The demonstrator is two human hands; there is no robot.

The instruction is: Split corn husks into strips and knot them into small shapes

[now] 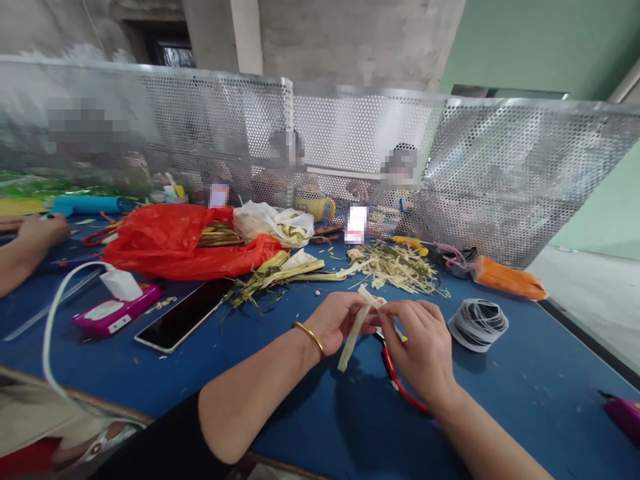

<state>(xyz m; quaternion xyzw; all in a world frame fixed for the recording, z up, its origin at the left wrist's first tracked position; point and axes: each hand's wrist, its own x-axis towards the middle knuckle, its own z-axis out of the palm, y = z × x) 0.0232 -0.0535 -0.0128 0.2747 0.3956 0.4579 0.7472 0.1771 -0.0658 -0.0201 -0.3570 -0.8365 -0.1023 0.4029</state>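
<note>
Above the blue table, both my hands meet at a pale, flat strip of dried plant leaf (353,341). My left hand (341,321), with a gold bangle at the wrist, is closed around the strip, one end of which hangs down towards me. The thumb and fingers of my right hand (423,339) pinch the strip's upper part, close to my left fingertips. Below my right hand lie red-handled scissors (390,368), partly covered by it. A heap of shredded pale strips (400,268) lies just beyond my hands.
A coil of grey-white strip (479,325) stands to the right, an orange pack (510,277) behind it. Leftward are a phone (185,317), a purple power strip (117,311), a red plastic bag (150,243) and a co-worker's hand (43,235). A perforated metal screen (350,130) runs behind.
</note>
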